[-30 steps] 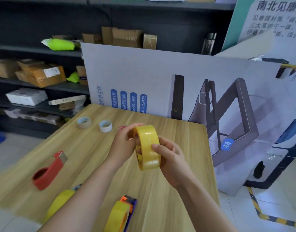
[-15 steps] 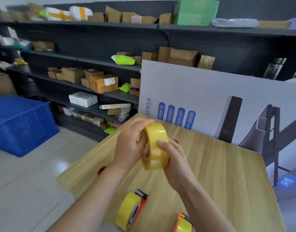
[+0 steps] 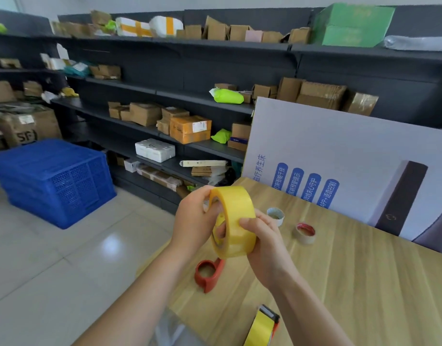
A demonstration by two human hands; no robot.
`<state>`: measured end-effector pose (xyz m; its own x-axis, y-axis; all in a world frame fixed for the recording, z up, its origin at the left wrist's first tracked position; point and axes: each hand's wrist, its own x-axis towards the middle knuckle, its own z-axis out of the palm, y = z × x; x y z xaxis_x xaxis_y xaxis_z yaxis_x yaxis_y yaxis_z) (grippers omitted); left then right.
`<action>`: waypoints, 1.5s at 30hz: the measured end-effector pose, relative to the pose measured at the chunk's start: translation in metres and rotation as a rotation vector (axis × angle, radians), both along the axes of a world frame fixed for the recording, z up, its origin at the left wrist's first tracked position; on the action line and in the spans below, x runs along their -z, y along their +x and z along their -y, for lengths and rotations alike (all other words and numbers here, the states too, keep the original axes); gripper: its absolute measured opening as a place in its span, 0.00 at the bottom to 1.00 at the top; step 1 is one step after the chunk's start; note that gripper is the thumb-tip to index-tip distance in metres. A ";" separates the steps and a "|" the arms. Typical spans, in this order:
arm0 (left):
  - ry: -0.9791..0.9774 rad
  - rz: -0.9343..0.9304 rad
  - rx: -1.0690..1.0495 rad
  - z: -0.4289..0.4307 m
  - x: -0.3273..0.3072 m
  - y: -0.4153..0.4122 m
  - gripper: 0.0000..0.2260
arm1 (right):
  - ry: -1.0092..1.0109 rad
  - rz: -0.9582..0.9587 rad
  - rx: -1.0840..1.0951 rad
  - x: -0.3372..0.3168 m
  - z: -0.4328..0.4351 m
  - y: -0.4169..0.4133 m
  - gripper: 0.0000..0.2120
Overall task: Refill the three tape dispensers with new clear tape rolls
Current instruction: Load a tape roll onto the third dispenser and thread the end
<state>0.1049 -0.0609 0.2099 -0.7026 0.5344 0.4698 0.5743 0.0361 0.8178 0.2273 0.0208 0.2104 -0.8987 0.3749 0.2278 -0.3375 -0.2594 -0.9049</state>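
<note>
Tape roll (image 3: 233, 221), full and yellowish, sits upright between both hands above the table (image 3: 364, 283): left hand (image 3: 193, 222) grasps its near rim, right hand (image 3: 263, 242) clasps the outer band. It looks light, rigid and slick, so rim-and-core holds seem safest. Empty red dispenser (image 3: 210, 273) lies just below the hands.

At six o'clock the frame's bottom edge cuts off the loaded tape dispenser (image 3: 262, 328). The yellow tape roll (image 3: 233, 221) hides the left hand's (image 3: 193, 223) fingertips and part of the red empty dispenser (image 3: 210, 273). The counter (image 3: 364, 283) runs off at three o'clock.
</note>
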 end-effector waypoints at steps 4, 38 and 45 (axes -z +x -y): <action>-0.276 0.051 -0.009 -0.009 0.007 -0.017 0.10 | -0.035 0.027 0.007 -0.002 -0.008 -0.013 0.15; -0.058 -0.266 0.208 -0.124 0.011 -0.126 0.12 | 0.049 0.194 0.282 0.004 -0.108 -0.112 0.17; -0.329 0.139 0.435 -0.136 0.021 -0.186 0.18 | -0.005 0.211 0.363 -0.002 -0.096 -0.161 0.13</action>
<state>-0.0812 0.0746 0.1888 -0.4285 0.8914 0.1478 0.4808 0.0865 0.8726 0.0661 0.1168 0.2128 -0.7346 0.6766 0.0501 -0.2148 -0.1619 -0.9632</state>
